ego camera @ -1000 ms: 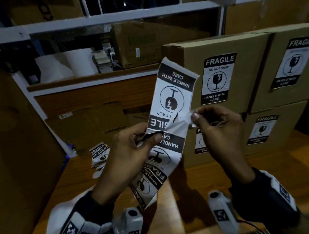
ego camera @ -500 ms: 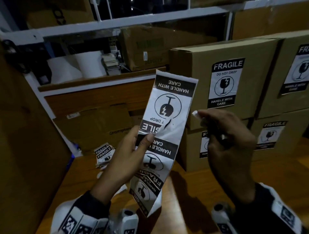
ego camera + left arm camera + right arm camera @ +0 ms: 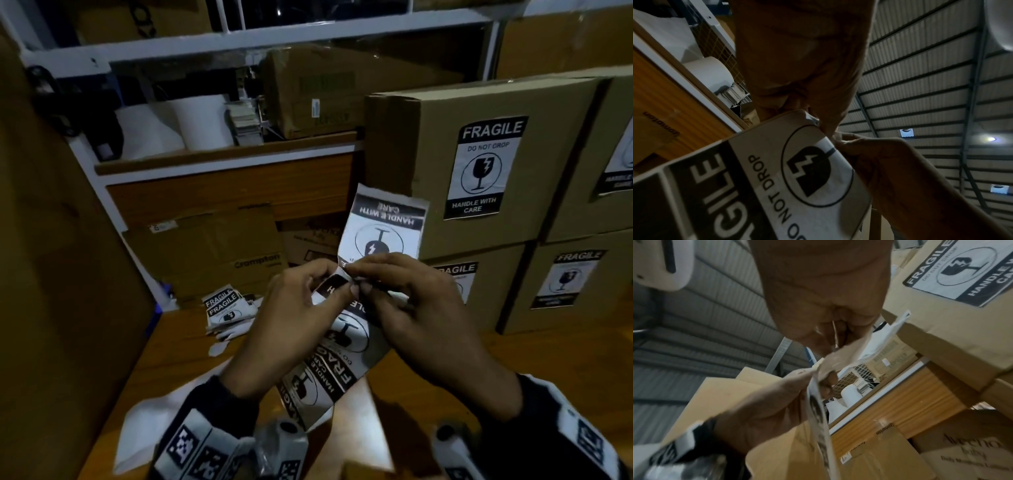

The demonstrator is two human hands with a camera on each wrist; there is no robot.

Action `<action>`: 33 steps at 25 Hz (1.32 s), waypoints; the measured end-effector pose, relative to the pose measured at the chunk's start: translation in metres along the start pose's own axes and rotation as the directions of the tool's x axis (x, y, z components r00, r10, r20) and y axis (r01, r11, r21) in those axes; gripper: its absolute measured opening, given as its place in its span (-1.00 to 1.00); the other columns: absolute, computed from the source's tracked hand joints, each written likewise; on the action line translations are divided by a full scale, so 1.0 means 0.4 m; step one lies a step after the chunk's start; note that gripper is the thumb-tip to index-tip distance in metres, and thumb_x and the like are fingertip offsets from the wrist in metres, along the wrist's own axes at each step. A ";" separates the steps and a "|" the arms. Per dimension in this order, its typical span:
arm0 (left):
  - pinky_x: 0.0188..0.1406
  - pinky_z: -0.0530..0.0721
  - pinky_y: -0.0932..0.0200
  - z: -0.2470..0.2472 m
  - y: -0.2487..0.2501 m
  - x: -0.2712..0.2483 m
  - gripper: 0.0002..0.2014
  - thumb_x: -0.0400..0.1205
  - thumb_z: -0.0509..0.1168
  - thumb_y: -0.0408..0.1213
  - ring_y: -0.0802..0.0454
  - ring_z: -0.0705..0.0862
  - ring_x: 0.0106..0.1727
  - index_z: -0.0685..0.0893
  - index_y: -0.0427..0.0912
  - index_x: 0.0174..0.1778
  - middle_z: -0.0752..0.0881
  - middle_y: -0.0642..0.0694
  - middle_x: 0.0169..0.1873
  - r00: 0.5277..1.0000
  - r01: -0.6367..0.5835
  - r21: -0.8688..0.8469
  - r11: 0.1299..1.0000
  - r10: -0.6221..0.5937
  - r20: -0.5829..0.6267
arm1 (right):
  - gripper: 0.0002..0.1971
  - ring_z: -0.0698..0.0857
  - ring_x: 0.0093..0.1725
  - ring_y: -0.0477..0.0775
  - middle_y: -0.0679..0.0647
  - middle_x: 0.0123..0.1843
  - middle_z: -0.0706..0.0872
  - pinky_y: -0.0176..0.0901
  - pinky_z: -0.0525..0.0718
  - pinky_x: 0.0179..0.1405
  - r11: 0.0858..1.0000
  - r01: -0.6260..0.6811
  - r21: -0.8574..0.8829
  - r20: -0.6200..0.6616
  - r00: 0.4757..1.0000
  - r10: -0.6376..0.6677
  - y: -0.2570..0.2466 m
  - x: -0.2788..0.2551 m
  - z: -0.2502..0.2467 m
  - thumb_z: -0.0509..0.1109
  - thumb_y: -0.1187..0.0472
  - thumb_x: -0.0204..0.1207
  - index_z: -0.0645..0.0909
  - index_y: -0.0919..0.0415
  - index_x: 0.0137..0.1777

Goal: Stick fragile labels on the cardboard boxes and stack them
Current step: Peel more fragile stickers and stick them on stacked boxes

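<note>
A strip of black-and-white fragile labels (image 3: 380, 236) hangs upside down between my hands above the wooden table (image 3: 191, 346). My left hand (image 3: 305, 305) pinches the strip at its middle with thumb on top. My right hand (image 3: 404, 294) meets it there and pinches the label edge beside the left thumb. The label print (image 3: 807, 170) fills the left wrist view. In the right wrist view the strip (image 3: 818, 405) runs down from both hands. Stacked cardboard boxes (image 3: 486, 171) with fragile labels stand at the right, two high.
Loose fragile labels (image 3: 224, 305) and paper scraps lie on the table at the left. A tall plain cardboard box (image 3: 58, 274) stands at the far left. Behind are a flattened carton (image 3: 219, 250), white rolls (image 3: 202, 120) and a shelf frame.
My right hand had pulled away from the strip and has now come back to it, pinching at the middle. Both hands and the strip sit lower in view.
</note>
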State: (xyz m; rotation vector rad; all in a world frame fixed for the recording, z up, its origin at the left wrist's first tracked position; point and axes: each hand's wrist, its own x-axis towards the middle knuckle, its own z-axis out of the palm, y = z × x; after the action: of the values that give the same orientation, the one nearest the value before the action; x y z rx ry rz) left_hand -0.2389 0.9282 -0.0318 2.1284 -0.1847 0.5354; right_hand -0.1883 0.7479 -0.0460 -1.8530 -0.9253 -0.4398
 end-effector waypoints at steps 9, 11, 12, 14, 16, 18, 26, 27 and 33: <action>0.20 0.74 -0.12 -0.051 -0.014 -0.024 -0.82 0.77 0.36 -0.18 0.22 0.77 0.20 0.81 -0.04 0.24 0.84 0.13 0.10 0.993 -0.067 -0.033 0.997 0.070 0.099 | -0.90 0.67 0.01 -0.13 -0.06 0.03 0.74 -0.17 0.72 -0.06 0.954 0.157 -0.255 -0.087 0.979 -0.185 -0.001 0.034 0.046 0.47 0.16 0.65 0.74 0.16 0.07; 0.16 0.76 -0.11 -0.056 -0.014 -0.026 -0.83 0.77 0.37 -0.20 0.22 0.78 0.16 0.81 -0.04 0.22 0.85 0.14 0.06 0.993 -0.070 -0.055 0.996 0.074 0.088 | -0.90 0.56 -0.06 -0.11 -0.08 -0.03 0.62 -0.25 0.57 -0.15 0.936 0.142 -0.321 -0.072 0.982 -0.173 -0.001 0.041 0.058 0.38 0.11 0.69 0.62 0.12 0.03; 0.13 0.78 -0.08 -0.057 -0.013 -0.027 -0.83 0.77 0.36 -0.21 0.24 0.79 0.14 0.81 -0.03 0.22 0.85 0.16 0.05 0.995 -0.066 -0.072 0.995 0.071 0.076 | -0.90 0.51 -0.08 -0.13 -0.10 -0.05 0.58 -0.31 0.50 -0.17 0.939 0.116 -0.324 -0.078 0.986 -0.148 -0.002 0.044 0.062 0.34 0.08 0.71 0.58 0.10 0.02; 0.08 0.80 -0.07 -0.057 -0.012 -0.027 -0.81 0.77 0.36 -0.21 0.25 0.80 0.12 0.81 -0.01 0.25 0.85 0.19 0.05 0.996 -0.065 -0.086 0.994 0.070 0.051 | -0.91 0.48 -0.08 -0.13 -0.11 -0.06 0.54 -0.36 0.43 -0.17 0.948 0.056 -0.314 -0.118 0.988 -0.098 -0.004 0.053 0.073 0.30 0.09 0.72 0.55 0.07 0.01; 0.07 0.79 -0.04 -0.057 -0.012 -0.029 -0.81 0.77 0.37 -0.22 0.25 0.80 0.11 0.82 -0.02 0.25 0.86 0.18 0.05 0.996 -0.077 -0.074 0.994 0.080 0.038 | -0.91 0.49 -0.10 -0.08 -0.08 -0.09 0.54 -0.30 0.44 -0.19 0.957 -0.012 -0.289 -0.217 0.975 -0.053 -0.005 0.068 0.084 0.25 0.15 0.72 0.52 0.08 -0.04; 0.02 0.80 0.08 -0.059 -0.011 -0.036 -0.81 0.77 0.37 -0.24 0.25 0.81 0.08 0.82 -0.03 0.25 0.87 0.16 0.02 0.996 -0.081 -0.085 0.993 0.084 0.034 | -0.89 0.50 -0.11 -0.08 -0.09 -0.11 0.52 -0.32 0.44 -0.18 0.964 -0.093 -0.250 -0.323 0.946 0.007 -0.003 0.088 0.082 0.19 0.15 0.71 0.47 0.05 -0.07; -0.07 0.73 0.31 -0.085 -0.031 -0.087 -0.74 0.74 0.38 -0.27 0.36 0.78 0.05 0.79 0.26 0.12 0.84 0.32 -0.03 0.996 -0.085 -0.029 0.996 0.086 0.033 | -0.87 0.56 0.01 0.07 0.04 -0.03 0.57 -0.20 0.48 -0.08 0.940 -0.278 -0.200 -0.532 0.836 0.134 0.048 0.100 0.066 0.18 0.27 0.77 0.50 0.11 -0.01; -0.07 0.71 0.35 -0.095 -0.037 -0.094 -0.71 0.73 0.39 -0.29 0.38 0.77 0.05 0.78 0.30 0.07 0.83 0.37 -0.03 0.998 -0.055 -0.033 0.998 0.055 0.004 | -0.87 0.57 0.03 0.10 0.08 0.01 0.58 -0.32 0.44 -0.12 0.924 -0.349 -0.157 -0.582 0.789 0.199 0.061 0.107 0.041 0.18 0.31 0.77 0.50 0.14 0.00; -0.21 0.67 0.42 -0.191 -0.134 -0.083 -0.83 0.75 0.35 -0.37 0.31 0.79 -0.09 0.81 -0.01 0.05 0.85 0.21 -0.10 0.972 0.097 -0.158 0.983 -0.128 -0.198 | -0.83 0.67 0.04 -0.08 -0.02 0.12 0.64 -0.66 0.46 -0.37 0.899 -0.438 0.028 -0.739 0.596 0.314 0.103 0.124 -0.094 0.24 0.18 0.81 0.58 0.17 0.30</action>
State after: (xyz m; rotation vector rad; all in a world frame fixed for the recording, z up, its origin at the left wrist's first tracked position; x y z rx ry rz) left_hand -0.2748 1.0191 -0.0487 1.9119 0.0150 0.6518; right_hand -0.1216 0.7253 -0.0219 -1.7065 0.0716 -0.9174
